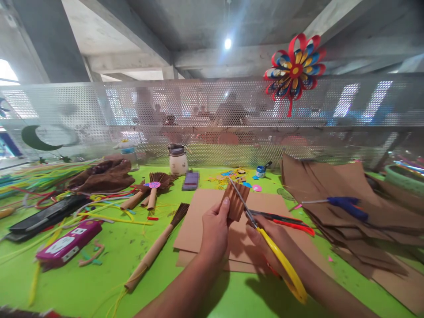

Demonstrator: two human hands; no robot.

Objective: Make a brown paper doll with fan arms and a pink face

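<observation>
Here, above brown sheets [198, 212] on the green worktop [109, 274], the left hand [215, 225] pinches pleated brown paper [234, 208] in its grip while the grip of the right hand [270, 236] wraps round yellow-handled scissors [281, 257], blades against that paper, and a green basin [402, 185] at far right holds shiny strips [410, 161], the contents of a cream jar [178, 164] being hidden.

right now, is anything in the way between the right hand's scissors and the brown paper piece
Nothing visible: in this view, the right hand has the yellow-handled scissors lying across the brown paper piece. The left hand grips its lower left side.
</observation>
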